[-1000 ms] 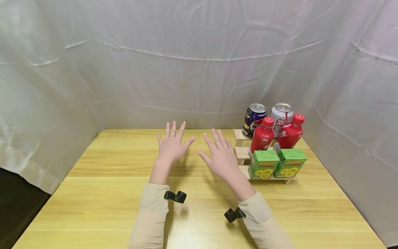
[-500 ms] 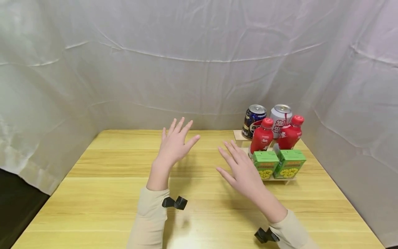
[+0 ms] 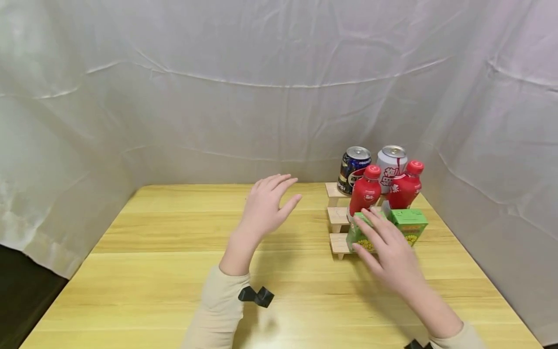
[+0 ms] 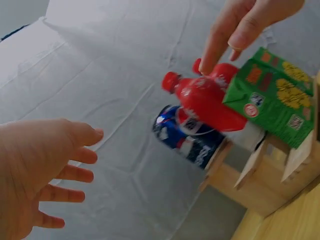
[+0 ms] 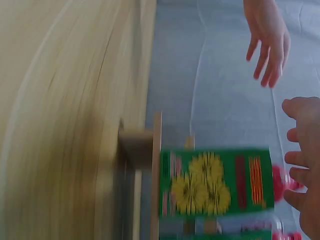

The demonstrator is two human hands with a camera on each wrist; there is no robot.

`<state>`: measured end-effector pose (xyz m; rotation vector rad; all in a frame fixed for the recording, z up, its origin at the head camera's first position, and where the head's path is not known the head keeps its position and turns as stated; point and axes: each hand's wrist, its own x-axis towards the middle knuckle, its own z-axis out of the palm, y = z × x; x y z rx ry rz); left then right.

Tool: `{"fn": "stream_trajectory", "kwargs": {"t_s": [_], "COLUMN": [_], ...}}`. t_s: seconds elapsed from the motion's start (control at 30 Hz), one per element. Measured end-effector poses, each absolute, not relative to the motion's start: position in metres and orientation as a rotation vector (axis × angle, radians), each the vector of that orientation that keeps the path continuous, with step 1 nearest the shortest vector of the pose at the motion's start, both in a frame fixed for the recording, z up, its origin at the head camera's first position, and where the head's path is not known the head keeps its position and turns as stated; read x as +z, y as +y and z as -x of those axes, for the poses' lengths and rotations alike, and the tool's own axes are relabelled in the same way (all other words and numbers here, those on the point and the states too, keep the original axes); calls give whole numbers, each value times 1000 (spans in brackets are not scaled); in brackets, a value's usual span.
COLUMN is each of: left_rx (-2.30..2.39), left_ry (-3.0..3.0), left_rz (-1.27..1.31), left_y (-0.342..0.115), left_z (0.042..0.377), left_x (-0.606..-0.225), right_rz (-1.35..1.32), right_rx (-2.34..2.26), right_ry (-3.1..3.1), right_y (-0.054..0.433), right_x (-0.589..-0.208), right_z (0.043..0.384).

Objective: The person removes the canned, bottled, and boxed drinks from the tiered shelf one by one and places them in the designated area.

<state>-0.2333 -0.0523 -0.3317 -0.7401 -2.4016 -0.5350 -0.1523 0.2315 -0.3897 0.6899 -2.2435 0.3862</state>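
Note:
My right hand (image 3: 392, 254) hovers at the front of a small wooden tiered stand (image 3: 339, 242), fingers spread. It is nearest the left green drink carton (image 5: 220, 182), printed with yellow flowers, and partly hides it in the head view. In the right wrist view a gap shows between fingers and carton. A second green carton (image 3: 409, 218) stands to its right on the lowest step. My left hand (image 3: 265, 206) is held over the table left of the stand, fingers extended, holding nothing.
Two red bottles (image 3: 365, 194) stand on the middle step. A dark blue can (image 3: 354, 169) and a white can (image 3: 391, 167) occupy the top step. Grey-white cloth (image 3: 244, 121) hangs behind the wooden table (image 3: 144, 271).
My right hand has moved rightward from the table's middle to in front of the left carton. My left hand has shifted somewhat to the right. The drinks stay in place.

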Motion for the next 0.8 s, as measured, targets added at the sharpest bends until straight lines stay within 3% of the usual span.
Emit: {"fn": "stream_trajectory", "kwargs": {"t_s": [0.6,0.8], "left_rx": [-486,-468], "left_ry": [-2302,-2340], "left_rz": [859,888], "left_y": [-7,0], "left_z": [248,259], "left_x": [-341,-342], "right_rz": [-431,-337], "right_rx": [306,268], "right_ry": [-2225,-2488], "right_y": [327,350], "right_x": [-400,-413], "right_z": [137,135]}}
